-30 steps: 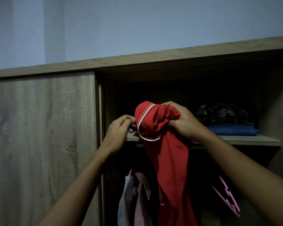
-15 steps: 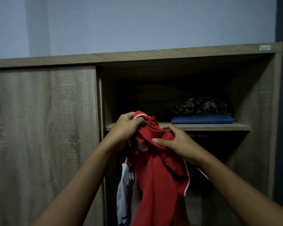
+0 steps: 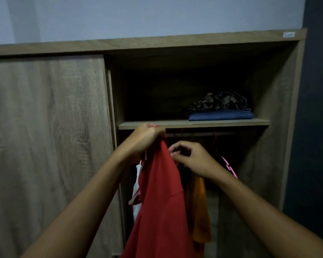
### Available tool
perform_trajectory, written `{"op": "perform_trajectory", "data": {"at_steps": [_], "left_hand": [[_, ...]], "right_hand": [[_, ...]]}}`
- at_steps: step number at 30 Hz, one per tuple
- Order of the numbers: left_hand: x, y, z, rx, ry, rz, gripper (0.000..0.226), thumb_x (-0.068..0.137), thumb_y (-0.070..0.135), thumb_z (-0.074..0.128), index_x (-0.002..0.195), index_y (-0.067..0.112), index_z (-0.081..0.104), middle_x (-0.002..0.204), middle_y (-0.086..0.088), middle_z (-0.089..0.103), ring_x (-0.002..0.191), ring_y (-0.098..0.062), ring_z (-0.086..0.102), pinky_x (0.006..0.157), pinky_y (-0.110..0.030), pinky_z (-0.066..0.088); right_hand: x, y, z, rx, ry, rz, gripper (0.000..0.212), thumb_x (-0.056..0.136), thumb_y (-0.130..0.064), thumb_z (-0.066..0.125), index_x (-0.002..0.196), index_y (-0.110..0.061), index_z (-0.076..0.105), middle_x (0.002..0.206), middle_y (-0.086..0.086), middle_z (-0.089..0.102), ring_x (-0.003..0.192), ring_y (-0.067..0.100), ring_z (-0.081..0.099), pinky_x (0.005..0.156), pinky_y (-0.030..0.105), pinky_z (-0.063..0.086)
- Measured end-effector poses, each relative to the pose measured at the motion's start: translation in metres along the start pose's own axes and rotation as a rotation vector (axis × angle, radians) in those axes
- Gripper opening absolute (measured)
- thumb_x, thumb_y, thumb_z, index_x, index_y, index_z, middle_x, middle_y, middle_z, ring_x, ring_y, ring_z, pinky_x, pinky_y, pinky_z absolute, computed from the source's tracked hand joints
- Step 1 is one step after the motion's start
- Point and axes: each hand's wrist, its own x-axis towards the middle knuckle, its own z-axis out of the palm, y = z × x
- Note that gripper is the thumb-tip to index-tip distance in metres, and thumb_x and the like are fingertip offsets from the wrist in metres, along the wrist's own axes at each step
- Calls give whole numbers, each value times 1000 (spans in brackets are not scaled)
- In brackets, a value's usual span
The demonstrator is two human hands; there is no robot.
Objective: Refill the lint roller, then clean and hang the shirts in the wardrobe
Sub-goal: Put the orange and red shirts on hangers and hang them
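A red shirt (image 3: 162,198) hangs long in front of the open wardrobe. My left hand (image 3: 147,136) grips its top just below the shelf edge, near the hanging rail (image 3: 194,134). My right hand (image 3: 190,157) is beside it, fingers curled and pinching at the shirt's right upper edge. An orange shirt (image 3: 199,207) and a white garment (image 3: 137,185) hang behind the red one. A pink hanger (image 3: 229,166) shows past my right wrist. The lint roller is not in view.
The wooden shelf (image 3: 213,123) holds a folded blue cloth (image 3: 220,115) with a dark patterned cloth (image 3: 216,101) on top. A shut wardrobe door (image 3: 45,146) fills the left. A dark wall (image 3: 317,127) borders the wardrobe's right side.
The red shirt has come down from shelf height to below the shelf, near the rail. My right hand let go of the bunched collar and now pinches the shirt's edge lower down.
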Motion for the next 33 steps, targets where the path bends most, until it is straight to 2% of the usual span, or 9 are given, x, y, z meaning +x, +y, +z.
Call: {"op": "perform_trajectory", "data": {"at_steps": [4,7,11,14,18,20,26,30,33], "left_hand": [[-10,-2,-1,-116,-63,-62,17,86,29,65,77,15,68,67,-6,61,59,-18,57,59,-25,40],[-16,-2,2,-177,-62,-54,24,92,12,54,71,12,65,52,1,56,46,-11,50,47,-20,36],[-23,-5,0,-127,-105,35,30,92,-7,43,85,8,69,61,-2,53,46,-6,40,41,-17,29],[-31,-3,-4,157,-141,173,29,92,-3,56,91,16,78,72,-1,71,51,-7,58,47,-18,44],[-32,-14,2,341,50,267,11,75,18,81,81,23,74,70,3,68,54,-11,63,45,-27,52],[-27,-26,5,392,169,311,33,64,35,88,83,27,63,78,5,61,63,-12,59,53,-34,54],[-13,-64,24,417,-128,310,55,68,51,84,116,33,64,107,5,61,97,-10,60,85,-28,52],[-1,-98,35,485,-161,250,36,75,52,74,95,23,74,88,2,73,83,-12,68,78,-36,55],[5,-125,37,464,-134,169,15,87,30,71,81,17,73,70,5,66,64,3,62,63,-19,48]], "right_hand": [[-3,-24,1,365,-131,205,29,91,-43,60,90,-16,70,76,9,55,60,13,52,53,24,39],[-6,-33,6,547,-193,271,26,92,-35,57,81,-15,69,73,12,50,55,10,51,49,20,40],[-1,-33,-4,915,-145,425,31,79,-40,68,88,-10,66,83,13,56,71,24,54,73,32,47],[-2,-33,-8,834,-193,387,42,69,-41,82,92,-9,65,86,14,60,77,23,59,85,36,48],[-11,-39,-11,717,-203,268,23,84,-9,66,101,6,70,87,19,71,73,23,71,71,28,59],[-10,-36,-15,675,-163,259,15,84,-2,62,96,2,70,82,14,69,69,19,67,68,26,56],[-17,-42,-31,457,-41,184,17,74,-3,52,61,-14,54,61,1,49,58,12,45,56,26,37],[-24,-40,-49,474,134,106,22,80,-1,48,64,-14,54,64,2,48,58,11,44,57,27,36],[-31,-31,-64,521,319,66,16,81,-2,50,72,-10,61,68,6,55,61,14,50,60,27,42]]}}
